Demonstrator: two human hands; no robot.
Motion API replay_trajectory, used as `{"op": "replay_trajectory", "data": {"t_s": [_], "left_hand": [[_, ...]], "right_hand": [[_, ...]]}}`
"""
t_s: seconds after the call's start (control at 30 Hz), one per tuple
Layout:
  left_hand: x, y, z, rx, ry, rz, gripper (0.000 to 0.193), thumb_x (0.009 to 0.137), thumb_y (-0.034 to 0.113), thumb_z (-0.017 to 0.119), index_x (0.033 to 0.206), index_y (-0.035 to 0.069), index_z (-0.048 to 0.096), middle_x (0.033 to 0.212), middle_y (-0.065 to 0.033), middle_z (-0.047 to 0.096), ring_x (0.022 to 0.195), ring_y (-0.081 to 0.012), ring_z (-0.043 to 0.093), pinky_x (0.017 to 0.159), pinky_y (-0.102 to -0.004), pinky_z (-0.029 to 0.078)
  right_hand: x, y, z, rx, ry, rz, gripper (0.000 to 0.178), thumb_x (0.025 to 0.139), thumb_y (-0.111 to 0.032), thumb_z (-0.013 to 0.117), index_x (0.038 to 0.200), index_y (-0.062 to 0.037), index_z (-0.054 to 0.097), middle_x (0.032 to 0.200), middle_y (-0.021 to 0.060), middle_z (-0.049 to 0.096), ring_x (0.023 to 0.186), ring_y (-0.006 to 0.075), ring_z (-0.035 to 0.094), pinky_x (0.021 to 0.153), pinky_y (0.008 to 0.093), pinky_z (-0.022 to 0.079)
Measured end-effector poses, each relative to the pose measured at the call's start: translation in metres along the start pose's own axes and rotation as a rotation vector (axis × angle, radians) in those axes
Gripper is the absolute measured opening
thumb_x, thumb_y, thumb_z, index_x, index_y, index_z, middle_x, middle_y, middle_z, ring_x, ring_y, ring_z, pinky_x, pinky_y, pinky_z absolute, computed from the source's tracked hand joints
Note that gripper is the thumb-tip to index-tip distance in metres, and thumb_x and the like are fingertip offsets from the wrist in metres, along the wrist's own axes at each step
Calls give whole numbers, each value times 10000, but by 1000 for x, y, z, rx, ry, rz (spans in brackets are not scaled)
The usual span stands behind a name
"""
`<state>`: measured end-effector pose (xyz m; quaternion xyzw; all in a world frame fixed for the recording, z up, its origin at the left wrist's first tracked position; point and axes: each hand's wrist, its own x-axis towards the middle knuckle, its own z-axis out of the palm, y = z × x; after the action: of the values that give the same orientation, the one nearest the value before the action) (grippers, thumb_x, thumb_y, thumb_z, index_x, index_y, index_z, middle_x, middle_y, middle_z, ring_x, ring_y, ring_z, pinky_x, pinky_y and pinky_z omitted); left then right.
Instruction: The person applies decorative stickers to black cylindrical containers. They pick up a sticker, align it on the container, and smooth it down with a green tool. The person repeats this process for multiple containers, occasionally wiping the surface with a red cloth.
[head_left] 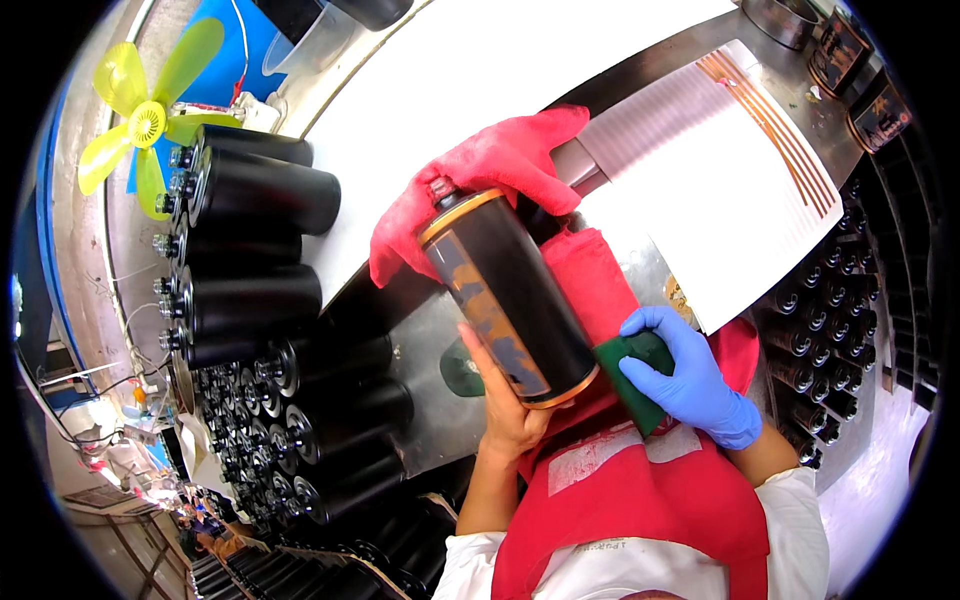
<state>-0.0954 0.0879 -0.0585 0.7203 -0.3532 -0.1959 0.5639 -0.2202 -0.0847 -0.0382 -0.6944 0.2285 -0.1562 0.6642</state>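
My bare left hand (510,405) grips the lower end of a black bottle (535,300) from below. The bottle has gold bands at both ends and a gold-and-grey patterned panel along its side. It lies tilted, with its clear neck up and to the left, near a bunched red cloth (500,150). In a blue glove, my right hand (690,380) pinches a dark green flat piece (635,375) between thumb and fingers, close beside the bottle's base. Another dark green piece (460,370) lies on the metal table, left of my left hand.
Black bottles (265,185) are stacked on the left, beside a yellow-green fan (147,125). More bottles (815,330) stand at the right. White sheets (740,190) with thin brown strips (790,150) lie beyond my right hand. Patterned cylinders (840,52) sit at the far right.
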Motion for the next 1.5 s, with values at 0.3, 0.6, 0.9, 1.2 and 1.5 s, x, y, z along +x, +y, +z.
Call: {"op": "replay_trajectory", "data": {"t_s": [0.3, 0.6, 0.9, 1.2, 1.5], "left_hand": [[25, 62, 11, 947, -37, 340, 809, 710, 147, 717, 1403, -4, 329, 1405, -301, 329, 1365, -457, 192, 1069, -578, -83], [8, 8, -5, 687, 66, 300, 912, 781, 277, 699, 1380, -162, 168, 1369, -297, 383, 1354, -452, 235, 1062, -531, -169], [3, 11, -12, 549, 16, 166, 1139, 677, 301, 784, 1411, -130, 27, 1410, -337, 271, 1358, -459, 206, 1090, -530, -51], [10, 8, -9, 180, -71, 151, 1164, 653, 7, 769, 1433, -58, -91, 1234, -191, 525, 1082, -320, 561, 944, -348, 421], [7, 14, 3, 301, 24, 217, 1090, 726, 20, 737, 1431, -60, -90, 1250, -224, 524, 1153, -326, 533, 1017, -374, 354]], "right_hand": [[-13, -39, 8, -133, -112, -150, 274, 822, -90, 637, 1079, -43, 555, 897, 110, 650, 721, 167, 668, 636, 291, 528], [-3, -10, -2, 50, -83, 129, 284, 820, -95, 650, 1073, -24, 543, 980, 93, 620, 888, 151, 614, 795, 275, 491], [2, -17, -8, -96, 25, 35, 292, 803, -71, 656, 1070, -22, 547, 971, 115, 618, 844, 189, 634, 749, 288, 501], [1, -5, 3, -124, 13, 65, 241, 827, -83, 637, 1044, -28, 548, 922, 89, 619, 810, 125, 615, 719, 264, 502], [-4, -37, 12, 28, -140, -17, 263, 826, -93, 647, 1059, -26, 546, 912, 75, 619, 817, 128, 610, 737, 265, 499]]}}
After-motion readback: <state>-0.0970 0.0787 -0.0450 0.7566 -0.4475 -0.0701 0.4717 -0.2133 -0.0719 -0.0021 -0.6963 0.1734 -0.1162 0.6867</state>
